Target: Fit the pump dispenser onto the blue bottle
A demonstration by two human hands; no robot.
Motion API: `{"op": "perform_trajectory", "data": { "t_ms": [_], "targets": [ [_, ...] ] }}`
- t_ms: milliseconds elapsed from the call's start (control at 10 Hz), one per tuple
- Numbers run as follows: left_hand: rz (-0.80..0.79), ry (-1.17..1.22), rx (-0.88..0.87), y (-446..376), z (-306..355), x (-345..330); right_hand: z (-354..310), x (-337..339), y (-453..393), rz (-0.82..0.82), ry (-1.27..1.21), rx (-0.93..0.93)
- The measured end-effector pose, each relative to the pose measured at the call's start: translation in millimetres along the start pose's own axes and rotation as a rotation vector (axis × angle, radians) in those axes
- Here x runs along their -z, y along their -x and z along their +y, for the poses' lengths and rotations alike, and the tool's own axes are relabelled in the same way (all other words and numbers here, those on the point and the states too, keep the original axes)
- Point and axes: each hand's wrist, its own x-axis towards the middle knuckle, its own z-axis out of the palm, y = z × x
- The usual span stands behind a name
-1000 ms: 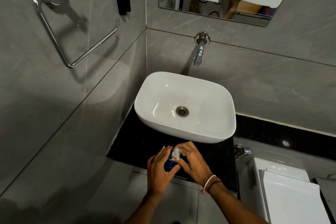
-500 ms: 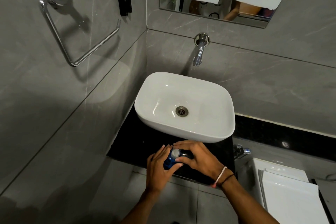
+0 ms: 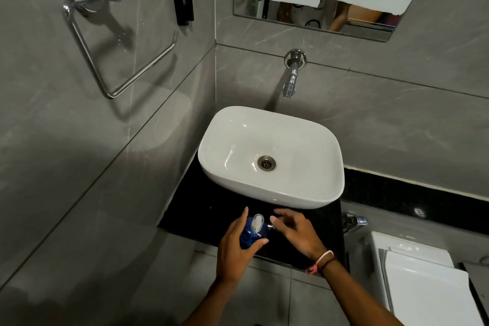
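The blue bottle (image 3: 248,237) stands on the black counter (image 3: 201,209) in front of the basin. A white pump dispenser (image 3: 257,222) sits on its top, nozzle pointing away from me. My left hand (image 3: 235,249) wraps the bottle from the left, thumb across its front. My right hand (image 3: 293,233) hovers just to the right, fingers spread and tips a little off the pump; it holds nothing.
A white vessel basin (image 3: 312,193) sits right behind the bottle, under a wall tap (image 3: 290,79). A toilet cistern (image 3: 412,280) and a small angle valve (image 3: 353,221) lie to the right. A chrome paper holder (image 3: 111,42) is on the left wall.
My right hand has let go of the pump and drawn back to the right, fingers spreading. The pump top now shows. My left hand keeps its hold on the bottle.
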Motion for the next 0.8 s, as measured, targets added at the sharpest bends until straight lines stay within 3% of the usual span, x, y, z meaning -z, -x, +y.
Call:
{"op": "perform_trajectory", "data": {
  "t_ms": [100,200,600,700,800],
  "targets": [
    [0.026,0.049,0.056,1.4,-4.8,-0.8,4.7,-10.7,-0.9,-0.151,-0.163,-0.216],
    [0.08,0.014,0.09,-3.3,-9.7,6.4,-0.9,-30.2,-7.4,-0.198,-0.277,-0.268],
    [0.192,-0.049,0.106,-48.7,-31.1,99.9,-65.4,-113.6,-66.0,-0.254,-0.294,-0.244],
    [0.2,-0.088,0.097,-52.7,-28.1,107.6,-69.4,-120.7,-72.3,-0.23,-0.248,-0.204],
    [0.26,-0.132,0.052,-53.7,-20.4,110.6,-69.1,-118.9,-64.3,-0.028,-0.053,-0.047]
  ]
}}
